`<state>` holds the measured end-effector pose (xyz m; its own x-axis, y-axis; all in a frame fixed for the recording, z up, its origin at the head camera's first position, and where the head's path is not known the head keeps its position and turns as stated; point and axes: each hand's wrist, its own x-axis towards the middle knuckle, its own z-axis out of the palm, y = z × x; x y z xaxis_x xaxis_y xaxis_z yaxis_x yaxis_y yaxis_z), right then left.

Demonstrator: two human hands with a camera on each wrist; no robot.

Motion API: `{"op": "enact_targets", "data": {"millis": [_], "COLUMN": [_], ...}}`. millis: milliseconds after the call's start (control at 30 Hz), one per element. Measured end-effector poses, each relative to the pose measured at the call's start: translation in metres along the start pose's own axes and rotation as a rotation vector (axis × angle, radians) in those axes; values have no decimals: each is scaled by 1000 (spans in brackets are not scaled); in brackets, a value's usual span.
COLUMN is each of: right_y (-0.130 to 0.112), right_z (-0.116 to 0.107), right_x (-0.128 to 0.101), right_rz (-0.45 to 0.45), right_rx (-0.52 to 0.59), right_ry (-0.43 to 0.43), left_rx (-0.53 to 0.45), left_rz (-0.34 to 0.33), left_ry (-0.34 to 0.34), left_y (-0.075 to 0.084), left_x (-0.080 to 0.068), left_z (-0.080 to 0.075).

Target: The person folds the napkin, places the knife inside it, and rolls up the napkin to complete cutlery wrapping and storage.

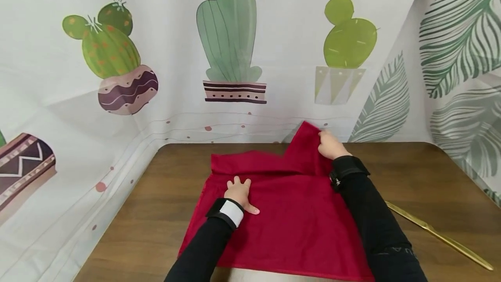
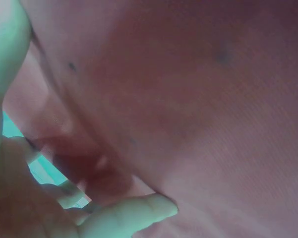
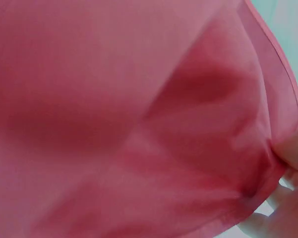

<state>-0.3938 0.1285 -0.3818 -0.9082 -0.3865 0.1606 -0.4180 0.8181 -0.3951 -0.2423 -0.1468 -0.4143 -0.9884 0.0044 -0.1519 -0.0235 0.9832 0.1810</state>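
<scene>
A red cloth (image 1: 289, 221) lies spread over the table, its far edge turned up in a raised fold. My right hand (image 1: 332, 146) pinches the far right part of that edge and holds it lifted off the table. In the right wrist view, the thumb and fingers (image 3: 293, 151) grip the cloth's hemmed rim, with creases running from the pinch. My left hand (image 1: 238, 193) rests on the cloth left of its middle, just below the fold, fingers spread. The left wrist view shows its thumb (image 2: 134, 213) stretched out against the cloth.
A long gold-coloured stick-like tool (image 1: 434, 232) lies on the brown wooden table (image 1: 141, 225), right of my right forearm. A pale surface (image 1: 258, 275) shows under the cloth's near edge. Behind the table hangs a white curtain (image 1: 172, 47) printed with cacti and leaves.
</scene>
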Motion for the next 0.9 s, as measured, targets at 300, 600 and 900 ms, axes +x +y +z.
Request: {"op": "enact_targets", "data": {"millis": [300,600,900], "right_y": [41,235,79], "right_z": [-24,80,-3], "right_x": [-23,19,-48], "right_rz": [82,107,223], "right_rx": [16,-54,-22], "right_ry": [23,-157,-103], "left_rx": [6,19,29], "left_rz": [-47,-47,-45], "left_ry": [5,-17,-35], "left_y": [-4,2,1], "left_x": [-3,-3,-3], "left_z": [-2,1,2]}}
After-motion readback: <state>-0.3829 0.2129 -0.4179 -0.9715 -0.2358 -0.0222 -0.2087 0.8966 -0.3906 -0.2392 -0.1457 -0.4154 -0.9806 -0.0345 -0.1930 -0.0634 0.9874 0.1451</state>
